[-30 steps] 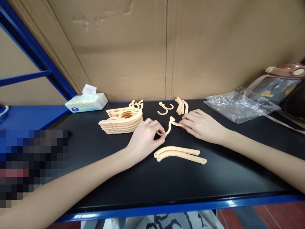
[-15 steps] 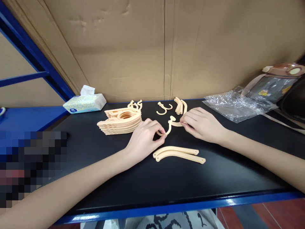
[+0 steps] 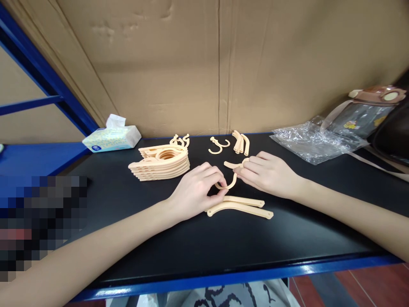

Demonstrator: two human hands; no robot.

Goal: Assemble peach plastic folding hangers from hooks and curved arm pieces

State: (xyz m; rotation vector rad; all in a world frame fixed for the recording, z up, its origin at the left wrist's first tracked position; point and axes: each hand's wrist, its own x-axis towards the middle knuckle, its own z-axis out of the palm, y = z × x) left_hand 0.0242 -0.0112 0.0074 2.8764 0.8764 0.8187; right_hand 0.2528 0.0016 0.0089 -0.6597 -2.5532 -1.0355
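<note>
One cream hook [image 3: 234, 182], its bend pinched in the left hand [image 3: 198, 189], upper end at the right hand's [image 3: 268, 175] closed fingertips

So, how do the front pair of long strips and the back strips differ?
The front strips are two and lie crosswise; the back strips are more than two and run front to back. The left hand partly hides the front strips, not the back strips. Both are beige and curved.

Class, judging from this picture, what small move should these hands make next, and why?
Probably turn the right hand slightly to line up the curved piece with the hook: the left hand pinches the hook's bend, steadying it, while the right fingers cover its upper end, close to that piece.
</note>
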